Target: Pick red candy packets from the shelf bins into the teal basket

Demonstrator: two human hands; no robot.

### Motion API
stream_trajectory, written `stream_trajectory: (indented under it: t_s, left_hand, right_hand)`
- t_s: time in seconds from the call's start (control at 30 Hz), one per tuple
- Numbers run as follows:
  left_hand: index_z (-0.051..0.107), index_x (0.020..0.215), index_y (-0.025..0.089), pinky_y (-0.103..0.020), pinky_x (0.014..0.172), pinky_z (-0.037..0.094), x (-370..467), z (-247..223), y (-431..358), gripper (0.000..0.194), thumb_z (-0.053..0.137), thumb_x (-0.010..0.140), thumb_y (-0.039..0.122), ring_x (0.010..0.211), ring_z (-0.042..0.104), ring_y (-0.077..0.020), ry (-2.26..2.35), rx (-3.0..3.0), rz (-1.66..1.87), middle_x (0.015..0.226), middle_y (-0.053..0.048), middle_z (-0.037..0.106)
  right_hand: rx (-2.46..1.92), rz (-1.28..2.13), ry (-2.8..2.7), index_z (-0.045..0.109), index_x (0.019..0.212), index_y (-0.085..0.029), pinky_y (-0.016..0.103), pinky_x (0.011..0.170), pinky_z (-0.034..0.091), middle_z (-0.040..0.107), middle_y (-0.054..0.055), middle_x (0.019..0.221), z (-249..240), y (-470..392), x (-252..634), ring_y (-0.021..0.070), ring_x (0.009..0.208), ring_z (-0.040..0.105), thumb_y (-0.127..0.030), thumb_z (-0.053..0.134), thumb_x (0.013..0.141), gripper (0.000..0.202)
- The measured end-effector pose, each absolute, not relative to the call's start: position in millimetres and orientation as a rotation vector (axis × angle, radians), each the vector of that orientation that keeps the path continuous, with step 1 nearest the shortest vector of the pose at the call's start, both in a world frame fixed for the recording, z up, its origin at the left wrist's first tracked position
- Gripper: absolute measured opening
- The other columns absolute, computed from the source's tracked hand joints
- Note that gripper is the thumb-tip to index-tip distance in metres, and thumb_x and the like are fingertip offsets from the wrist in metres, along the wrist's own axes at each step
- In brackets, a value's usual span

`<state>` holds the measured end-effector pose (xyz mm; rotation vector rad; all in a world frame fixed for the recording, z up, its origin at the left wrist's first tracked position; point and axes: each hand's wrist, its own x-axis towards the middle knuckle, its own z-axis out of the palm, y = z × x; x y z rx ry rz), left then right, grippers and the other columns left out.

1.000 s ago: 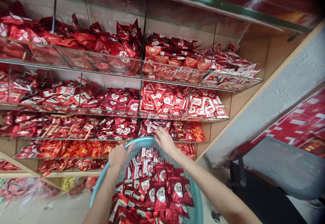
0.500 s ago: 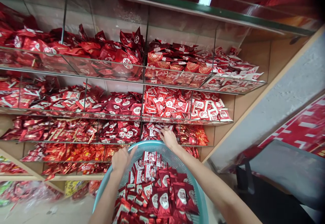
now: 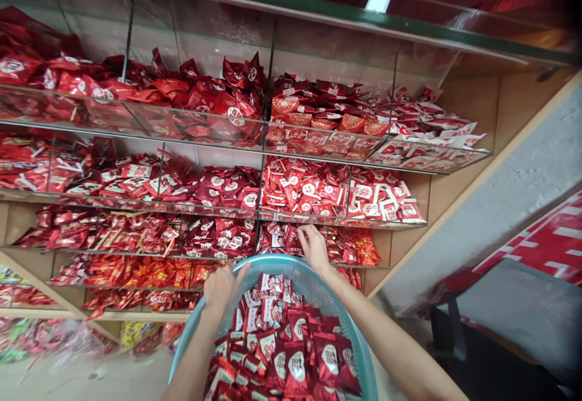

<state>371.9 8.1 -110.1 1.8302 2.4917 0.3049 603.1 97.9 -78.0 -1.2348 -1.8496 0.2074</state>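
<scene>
A light-blue plastic basket is full of small red and maroon candy packets, many with white heart-shaped labels. My left hand is closed round its far-left rim, thumb lying along the edge. Beyond the rim, my right hand reaches into a shelf compartment of red-and-white packets. Its fingers are bent but apart, with the tips at the packets. I see no packet held clearly between them. The right forearm passes over the basket's right side.
Tiered shelves with clear dividers hold red packets in several compartments. Glass lips front each tier. A wooden side panel and grey wall stand at the right, above a black-and-grey object. Plastic-wrapped goods lie low at left.
The view has shifted slightly, so shelves and basket appear a little farther right. My right hand has moved slightly right over the packets, its fingers more apart. My left hand keeps its hold on the rim.
</scene>
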Motion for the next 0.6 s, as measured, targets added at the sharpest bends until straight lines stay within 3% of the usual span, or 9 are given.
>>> stream_trajectory:
  t_s: [0.13,0.27,0.4,0.6]
  left_hand:
    - [0.062,0.094,0.013,-0.035,0.067,0.045,372.3,-110.4,8.7,0.061,0.027,0.084,0.062,0.081,0.064,-0.0296,2.510,1.823,0.304,0.079,-0.016,0.066]
    - [0.062,0.092,0.012,-0.034,0.066,0.044,372.0,-112.5,9.1,0.062,0.027,0.083,0.063,0.079,0.064,-0.0287,2.525,1.830,0.250,0.078,-0.016,0.066]
    - [0.062,0.095,0.013,-0.033,0.067,0.043,371.3,-115.2,8.7,0.064,0.026,0.083,0.065,0.079,0.063,-0.0274,2.541,1.827,0.263,0.081,-0.016,0.066]
    - [0.061,0.100,0.013,-0.036,0.071,0.044,372.1,-109.8,8.4,0.065,0.022,0.084,0.063,0.085,0.063,-0.0300,2.484,1.810,0.212,0.084,-0.017,0.066]
  right_hand:
    - [-1.130,0.484,-1.593,0.054,0.086,-0.017,0.028,0.076,0.043,0.059,0.004,0.083,-84.2,74.3,595.2,0.0148,0.077,0.054,-0.039,0.039,0.088,0.027]
    - [-1.007,1.156,-0.965,0.047,0.083,-0.020,0.026,0.066,0.049,0.059,-0.002,0.074,-92.1,44.2,578.8,0.0117,0.067,0.058,-0.044,0.054,0.080,0.024]
    - [-0.975,1.642,-0.367,0.051,0.085,-0.018,0.022,0.059,0.052,0.063,-0.001,0.071,-92.9,11.0,572.4,0.0099,0.060,0.063,-0.027,0.054,0.084,0.010]
    - [-0.947,1.795,0.082,0.054,0.088,-0.015,0.013,0.048,0.051,0.066,0.005,0.075,-90.8,-34.9,596.2,0.0081,0.059,0.064,-0.012,0.037,0.091,0.017]
